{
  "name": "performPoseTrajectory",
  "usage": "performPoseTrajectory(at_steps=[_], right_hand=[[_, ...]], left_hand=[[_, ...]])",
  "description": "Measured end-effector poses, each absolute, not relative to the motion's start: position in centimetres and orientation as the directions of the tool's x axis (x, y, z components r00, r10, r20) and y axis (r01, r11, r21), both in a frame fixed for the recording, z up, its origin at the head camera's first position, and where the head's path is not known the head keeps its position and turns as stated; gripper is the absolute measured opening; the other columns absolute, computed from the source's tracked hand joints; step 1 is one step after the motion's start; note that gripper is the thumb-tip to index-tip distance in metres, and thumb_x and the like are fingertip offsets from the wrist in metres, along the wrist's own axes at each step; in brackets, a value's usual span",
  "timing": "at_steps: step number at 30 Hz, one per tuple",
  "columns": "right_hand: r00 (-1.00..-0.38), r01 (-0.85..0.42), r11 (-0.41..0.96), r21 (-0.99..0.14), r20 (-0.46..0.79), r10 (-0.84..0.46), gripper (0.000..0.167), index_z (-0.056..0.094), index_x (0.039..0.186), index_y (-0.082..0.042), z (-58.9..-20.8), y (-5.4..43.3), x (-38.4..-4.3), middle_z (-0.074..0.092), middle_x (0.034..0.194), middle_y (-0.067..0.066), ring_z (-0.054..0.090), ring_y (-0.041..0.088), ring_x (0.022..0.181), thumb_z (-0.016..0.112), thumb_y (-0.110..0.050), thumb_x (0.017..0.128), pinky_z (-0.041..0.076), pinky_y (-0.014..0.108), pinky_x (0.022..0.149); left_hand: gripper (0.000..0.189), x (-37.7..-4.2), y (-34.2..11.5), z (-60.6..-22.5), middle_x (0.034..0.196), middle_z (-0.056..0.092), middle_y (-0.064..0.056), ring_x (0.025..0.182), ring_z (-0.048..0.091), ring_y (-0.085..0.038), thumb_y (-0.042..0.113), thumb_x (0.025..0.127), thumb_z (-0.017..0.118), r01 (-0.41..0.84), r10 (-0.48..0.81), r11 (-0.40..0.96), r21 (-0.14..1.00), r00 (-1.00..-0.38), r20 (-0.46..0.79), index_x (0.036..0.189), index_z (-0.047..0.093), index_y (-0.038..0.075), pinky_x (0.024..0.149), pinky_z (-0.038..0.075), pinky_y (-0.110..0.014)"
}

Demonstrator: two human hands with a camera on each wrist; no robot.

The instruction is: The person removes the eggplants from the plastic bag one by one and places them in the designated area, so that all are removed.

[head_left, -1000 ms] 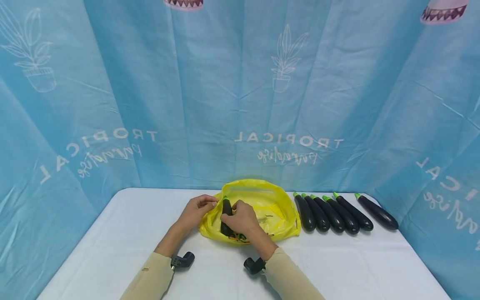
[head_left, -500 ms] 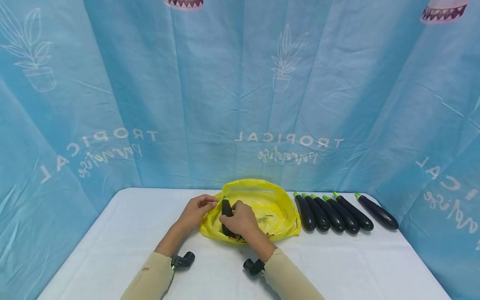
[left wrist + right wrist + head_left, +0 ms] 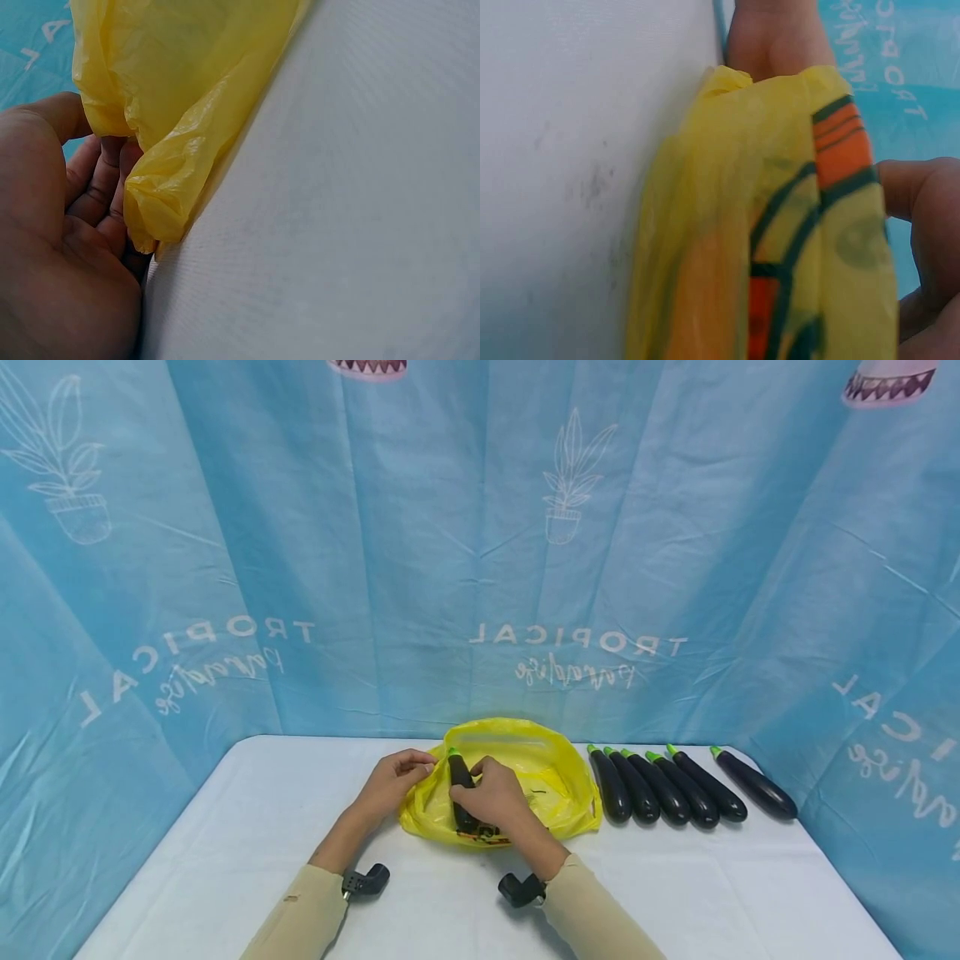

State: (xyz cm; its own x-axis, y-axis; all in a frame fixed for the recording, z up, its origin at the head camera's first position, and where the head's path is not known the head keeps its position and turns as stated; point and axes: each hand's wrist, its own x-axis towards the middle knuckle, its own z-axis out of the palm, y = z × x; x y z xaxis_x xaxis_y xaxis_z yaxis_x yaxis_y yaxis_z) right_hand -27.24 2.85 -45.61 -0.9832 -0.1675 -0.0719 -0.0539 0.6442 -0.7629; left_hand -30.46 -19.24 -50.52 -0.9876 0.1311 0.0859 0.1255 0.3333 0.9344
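Note:
A yellow plastic bag point(image 3: 573, 768) lies with its mouth held wide on the white table. My left hand point(image 3: 393, 782) pinches the left rim; in the left wrist view the thumb and fingers are at the crumpled edge of the bag point(image 3: 187, 82). Inside the bag's left part, my right hand point(image 3: 495, 795) grips a dark eggplant point(image 3: 460, 770) with a green stem, stem end pointing away from me. The right wrist view has the printed bag wall point(image 3: 780, 180) in front, part of my right hand point(image 3: 939, 232) behind it, and the eggplant hidden.
Several eggplants point(image 3: 667, 789) lie side by side just right of the bag, stems away from me. One more eggplant point(image 3: 753, 783) lies apart near the right table edge. A blue printed curtain point(image 3: 420, 568) hangs behind the white table point(image 3: 300, 793).
My right hand and the eggplant it grips have shifted a little to the right inside the bag. The left hand has stayed on the rim.

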Motion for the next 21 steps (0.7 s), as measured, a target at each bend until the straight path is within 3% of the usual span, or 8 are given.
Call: performPoseTrajectory(at_steps=[8, 21], right_hand=[[-0.98, -0.055, 0.64, -0.767, -0.082, -0.182, 0.047, 0.063, 0.121, -0.004, -44.9, 3.9, -26.6, 0.063, 0.087, 0.007, 0.062, 0.021, 0.072, 0.078, -0.034, 0.089, 0.054, 0.035, 0.066], [-0.978, -0.091, 0.627, -0.773, -0.051, -0.204, 0.045, 0.065, 0.124, -0.007, -43.4, 6.4, -25.0, 0.063, 0.099, 0.006, 0.062, 0.022, 0.084, 0.078, -0.031, 0.088, 0.056, 0.037, 0.07]], left_hand=[[0.022, -30.5, -19.2, -50.7, 0.118, 0.074, -0.005, 0.118, 0.066, -0.022, 0.02, 0.107, 0.064, 0.121, 0.13, 0.326, 0.938, -0.988, 0.082, 0.124, 0.074, 0.012, 0.102, 0.053, -0.04], [0.022, -30.6, -19.2, -50.7, 0.12, 0.074, -0.004, 0.12, 0.065, -0.024, 0.024, 0.107, 0.065, 0.105, 0.111, 0.342, 0.934, -0.991, 0.071, 0.124, 0.075, 0.014, 0.101, 0.052, -0.039]])
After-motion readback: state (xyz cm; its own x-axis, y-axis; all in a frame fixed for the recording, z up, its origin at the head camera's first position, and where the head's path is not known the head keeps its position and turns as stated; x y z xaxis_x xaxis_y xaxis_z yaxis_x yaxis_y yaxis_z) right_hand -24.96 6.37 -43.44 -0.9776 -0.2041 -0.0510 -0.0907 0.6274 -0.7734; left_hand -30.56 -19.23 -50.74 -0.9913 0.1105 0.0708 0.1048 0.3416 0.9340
